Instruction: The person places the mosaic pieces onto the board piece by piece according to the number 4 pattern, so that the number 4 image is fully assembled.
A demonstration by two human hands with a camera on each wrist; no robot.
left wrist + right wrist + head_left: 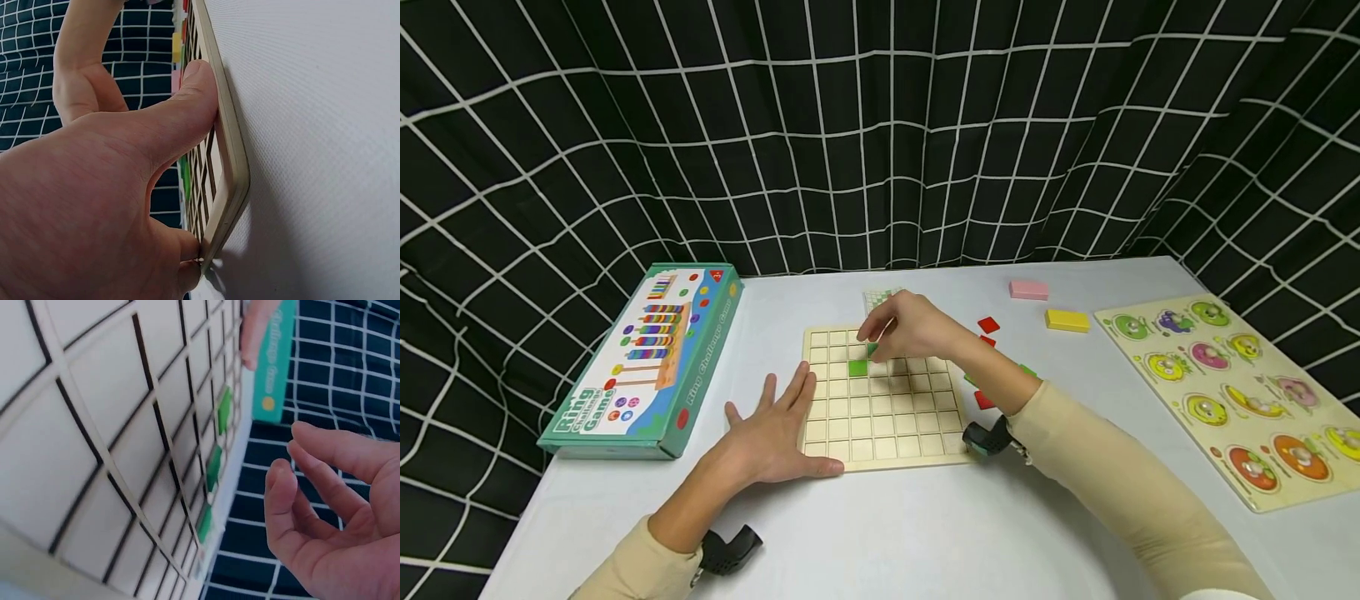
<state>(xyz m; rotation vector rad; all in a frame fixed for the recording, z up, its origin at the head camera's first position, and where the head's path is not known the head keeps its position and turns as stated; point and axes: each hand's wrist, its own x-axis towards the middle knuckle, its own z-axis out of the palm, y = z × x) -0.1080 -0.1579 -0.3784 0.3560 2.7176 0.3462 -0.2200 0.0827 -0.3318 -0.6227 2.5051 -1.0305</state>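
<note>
A pale wooden grid board (917, 425) lies on the table. My left hand (771, 442) rests along its left side with fingers spread and straight. In the left wrist view the thumb (197, 87) lies on the board's near rim. Over the board's far part is my right hand (913, 325), fingers bent loosely. The right wrist view shows a gap between its thumb and fingertips, with nothing held. One green tile (857, 368) sits in a square; a second green tile (872, 350) shows partly beneath the right hand. Three green patches line up in the right wrist view.
Loose red tiles (988, 324) and green ones lie right of the board, partly behind the right forearm. A small patterned card (880, 297) lies beyond it. A boxed ring game (647, 358) stands left. Pink (1028, 290) and yellow blocks (1067, 321) and a fruit puzzle board (1225, 400) lie right.
</note>
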